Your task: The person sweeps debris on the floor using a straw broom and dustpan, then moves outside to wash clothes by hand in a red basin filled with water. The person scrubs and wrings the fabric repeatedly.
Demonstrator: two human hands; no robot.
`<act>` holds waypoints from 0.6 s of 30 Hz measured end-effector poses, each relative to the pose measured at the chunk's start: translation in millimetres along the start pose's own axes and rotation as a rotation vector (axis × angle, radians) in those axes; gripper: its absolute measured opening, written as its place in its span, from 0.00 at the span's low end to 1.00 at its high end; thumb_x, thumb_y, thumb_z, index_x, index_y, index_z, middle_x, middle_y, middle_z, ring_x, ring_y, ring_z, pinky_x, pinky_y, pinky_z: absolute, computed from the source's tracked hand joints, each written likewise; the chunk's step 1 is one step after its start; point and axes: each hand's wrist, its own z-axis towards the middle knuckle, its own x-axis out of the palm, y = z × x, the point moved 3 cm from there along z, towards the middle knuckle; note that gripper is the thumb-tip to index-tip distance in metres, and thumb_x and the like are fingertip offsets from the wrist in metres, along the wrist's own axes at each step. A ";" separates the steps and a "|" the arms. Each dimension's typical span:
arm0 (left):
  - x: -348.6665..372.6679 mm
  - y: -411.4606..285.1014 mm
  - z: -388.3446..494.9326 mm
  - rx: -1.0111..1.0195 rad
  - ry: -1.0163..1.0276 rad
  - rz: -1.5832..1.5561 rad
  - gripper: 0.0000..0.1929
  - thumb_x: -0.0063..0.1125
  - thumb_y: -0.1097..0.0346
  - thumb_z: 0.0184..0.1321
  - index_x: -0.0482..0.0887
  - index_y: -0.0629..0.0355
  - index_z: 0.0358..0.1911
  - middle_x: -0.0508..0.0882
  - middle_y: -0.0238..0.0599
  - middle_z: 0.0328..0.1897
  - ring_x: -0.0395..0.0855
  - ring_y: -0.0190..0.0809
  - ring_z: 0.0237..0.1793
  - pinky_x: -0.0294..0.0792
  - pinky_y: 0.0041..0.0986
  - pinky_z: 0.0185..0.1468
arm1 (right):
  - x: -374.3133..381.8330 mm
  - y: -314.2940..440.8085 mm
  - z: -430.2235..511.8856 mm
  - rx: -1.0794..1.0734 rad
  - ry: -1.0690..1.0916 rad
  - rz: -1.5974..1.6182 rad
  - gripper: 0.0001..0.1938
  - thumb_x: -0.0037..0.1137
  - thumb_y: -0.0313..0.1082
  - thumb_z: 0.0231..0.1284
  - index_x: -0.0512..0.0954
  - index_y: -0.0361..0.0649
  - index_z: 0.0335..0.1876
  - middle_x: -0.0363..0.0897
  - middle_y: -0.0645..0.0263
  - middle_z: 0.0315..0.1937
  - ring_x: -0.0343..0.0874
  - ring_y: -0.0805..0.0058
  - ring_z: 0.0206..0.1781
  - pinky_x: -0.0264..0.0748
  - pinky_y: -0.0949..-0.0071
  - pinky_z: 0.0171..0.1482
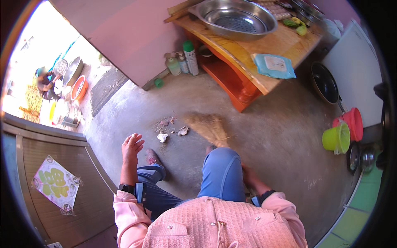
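Note:
My left hand (pixel 133 147) is raised over the floor with nothing in it, its fingers slightly bent and a little apart. Beside my right knee, my right hand (pixel 247 174) grips a straw broom (pixel 212 125); the knee hides my fingers and the handle. Motion blurs the broom's bristles, which fan out on the concrete floor ahead of my foot. To the left of the bristles lies a small heap of debris (pixel 163 123). A crumpled white tissue (pixel 162 137) and a pale scrap (pixel 183 130) lie by it.
Ahead stands a wooden table (pixel 242 52) with a metal basin (pixel 235 21) and a wipes pack (pixel 275 66). Several bottles (pixel 190 59) line the wall. At right are a wok (pixel 324 82) and buckets (pixel 336 138). Outside the doorway sits a person (pixel 46 82).

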 end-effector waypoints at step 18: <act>19.1 -16.7 1.3 -0.022 0.174 -0.006 0.14 0.52 0.58 0.64 0.78 0.59 0.46 0.84 0.41 0.42 0.84 0.37 0.38 0.75 0.25 0.41 | -7.6 25.2 7.5 0.329 -0.015 -0.323 0.48 0.62 0.34 0.45 0.45 0.54 0.73 0.77 0.46 0.44 0.80 0.54 0.39 0.75 0.62 0.42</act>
